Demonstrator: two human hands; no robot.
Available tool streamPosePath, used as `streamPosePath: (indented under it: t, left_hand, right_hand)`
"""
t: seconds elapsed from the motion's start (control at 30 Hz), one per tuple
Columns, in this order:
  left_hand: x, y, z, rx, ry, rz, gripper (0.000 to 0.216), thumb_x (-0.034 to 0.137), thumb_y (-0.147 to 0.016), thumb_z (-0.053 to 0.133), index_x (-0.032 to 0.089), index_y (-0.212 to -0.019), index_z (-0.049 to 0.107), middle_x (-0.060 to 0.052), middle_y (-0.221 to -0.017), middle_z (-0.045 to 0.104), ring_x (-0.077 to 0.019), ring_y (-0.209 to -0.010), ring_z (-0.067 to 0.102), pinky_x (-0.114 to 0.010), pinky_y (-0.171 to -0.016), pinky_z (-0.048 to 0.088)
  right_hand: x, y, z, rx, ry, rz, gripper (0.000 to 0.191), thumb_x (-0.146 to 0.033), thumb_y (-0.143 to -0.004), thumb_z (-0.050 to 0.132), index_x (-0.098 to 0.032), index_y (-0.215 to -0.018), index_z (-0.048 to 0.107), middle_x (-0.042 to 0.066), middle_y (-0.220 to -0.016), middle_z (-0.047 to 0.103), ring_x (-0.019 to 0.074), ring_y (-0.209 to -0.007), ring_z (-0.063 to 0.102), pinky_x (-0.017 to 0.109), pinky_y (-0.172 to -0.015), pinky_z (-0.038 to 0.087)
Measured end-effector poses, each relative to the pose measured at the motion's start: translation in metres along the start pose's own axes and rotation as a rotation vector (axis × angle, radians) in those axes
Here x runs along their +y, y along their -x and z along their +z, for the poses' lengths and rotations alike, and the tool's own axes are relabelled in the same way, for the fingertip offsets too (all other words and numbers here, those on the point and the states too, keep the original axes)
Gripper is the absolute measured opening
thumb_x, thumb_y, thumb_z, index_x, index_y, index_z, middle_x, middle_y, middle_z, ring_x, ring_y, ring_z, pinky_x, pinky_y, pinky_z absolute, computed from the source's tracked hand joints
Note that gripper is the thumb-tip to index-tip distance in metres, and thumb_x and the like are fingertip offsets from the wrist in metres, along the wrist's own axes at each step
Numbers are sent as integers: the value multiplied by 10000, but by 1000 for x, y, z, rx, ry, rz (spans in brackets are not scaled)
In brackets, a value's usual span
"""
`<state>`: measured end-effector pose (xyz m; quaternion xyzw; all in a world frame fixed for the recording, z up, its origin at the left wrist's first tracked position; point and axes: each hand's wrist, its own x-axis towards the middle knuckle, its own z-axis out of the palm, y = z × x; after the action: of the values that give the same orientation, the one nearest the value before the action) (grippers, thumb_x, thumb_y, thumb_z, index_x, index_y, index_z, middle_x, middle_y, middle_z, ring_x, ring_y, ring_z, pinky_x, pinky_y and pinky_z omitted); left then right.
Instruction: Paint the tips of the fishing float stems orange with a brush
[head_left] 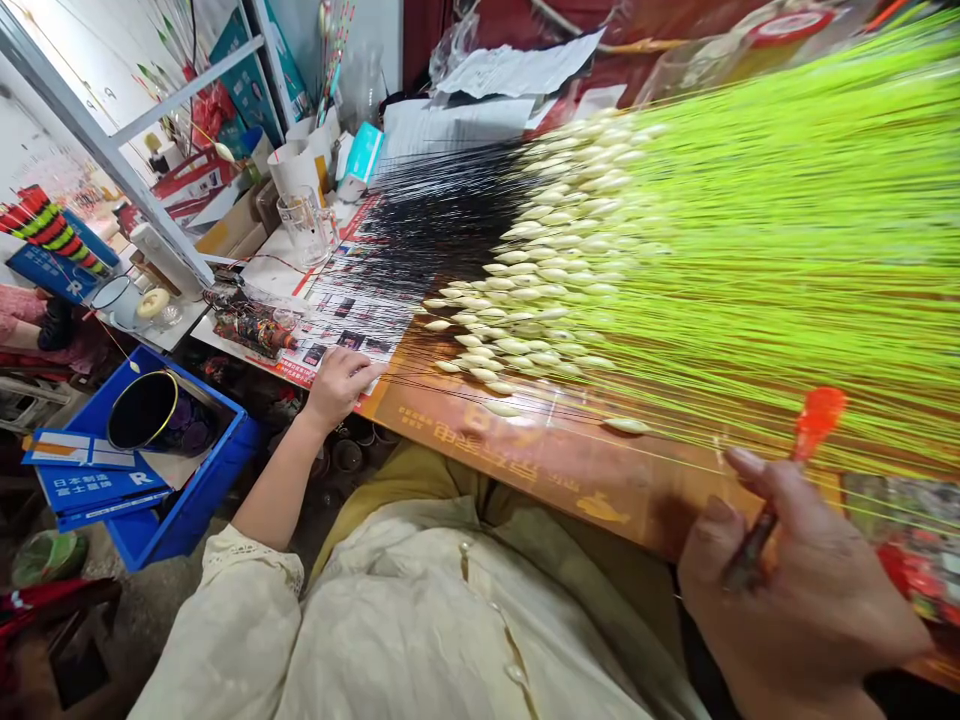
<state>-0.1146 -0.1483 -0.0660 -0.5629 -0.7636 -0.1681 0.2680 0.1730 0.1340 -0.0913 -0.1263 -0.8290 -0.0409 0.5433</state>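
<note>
Printed sheets (360, 315) lie at the left end of an orange board (517, 452). Pale floats (540, 272) spread thickly over the board, black stems (450, 205) pointing left, yellow-green stems (810, 250) right. Near the board's front right, the right hand (802, 570) grips a red-tipped brush (820, 418) in its fingers. Just beside the board's left corner, the left hand (339, 385) curls its fingers; whether they pinch a stem, I cannot tell. Left of the board stands a blue crate (196, 485).
</note>
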Motion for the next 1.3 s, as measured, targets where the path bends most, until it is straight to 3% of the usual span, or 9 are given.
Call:
streamPosePath:
  t: [0.23,0.5,0.73,0.93,1.03,1.13,1.3]
  left_hand:
    - [-2,1,1,-36,19,-22,325,194,-1040,418,253,-1171,709,-56,-951,686,-172,-935,554,-352,-889,412]
    - [-2,-1,0,-9,-6,-27,324,203,-1044,413,247,-1139,719,-54,-941,686,-177,-915,546,-341,-869,419]
    - [-9,0,-4,19,77,-108,353,184,-1025,408,254,-1129,739,-76,-920,685,-206,-933,563,-373,-859,445]
    - [-13,-10,-6,27,27,-69,306,216,-1007,489,248,-1208,718,-95,-1005,714,-227,-1000,597,-389,-923,445]
    - [5,-22,-9,-27,-19,-14,310,282,-993,556,237,-1271,686,-101,-1041,718,-236,-1017,609,-399,-962,438]
    - [39,-43,-5,-33,-35,96,377,298,-968,616,232,-1338,640,-103,-1080,721,-247,-1046,621,-403,-992,434]
    - [106,-88,27,3,89,260,403,256,-975,592,230,-1377,599,-123,-1104,727,-244,-1023,664,-386,-954,460]
  right_hand:
    - [7,10,5,-60,2,46,556,-453,-1002,462,-262,-1524,451,128,-961,797,288,-808,775,374,-597,612]
    - [4,8,3,-52,-2,57,550,-402,-983,502,-241,-1508,483,114,-984,799,292,-797,776,374,-610,615]
    - [-3,3,-1,-37,-18,65,580,-213,-915,612,-182,-1484,504,122,-1086,784,265,-922,775,318,-758,624]
    - [-4,4,-3,-147,-134,166,556,-178,-959,569,-171,-1502,445,137,-1230,733,249,-1130,719,354,-967,592]
    - [-4,7,-2,-164,-141,206,527,-217,-973,559,-166,-1488,457,145,-1247,724,253,-1148,710,371,-980,591]
    - [-5,6,-1,-164,-154,274,463,-281,-997,525,-176,-1447,508,147,-1245,725,260,-1142,711,395,-970,602]
    - [-3,-2,3,-168,-260,287,519,-243,-1011,481,-207,-1527,433,145,-1340,678,265,-1220,676,435,-1014,599]
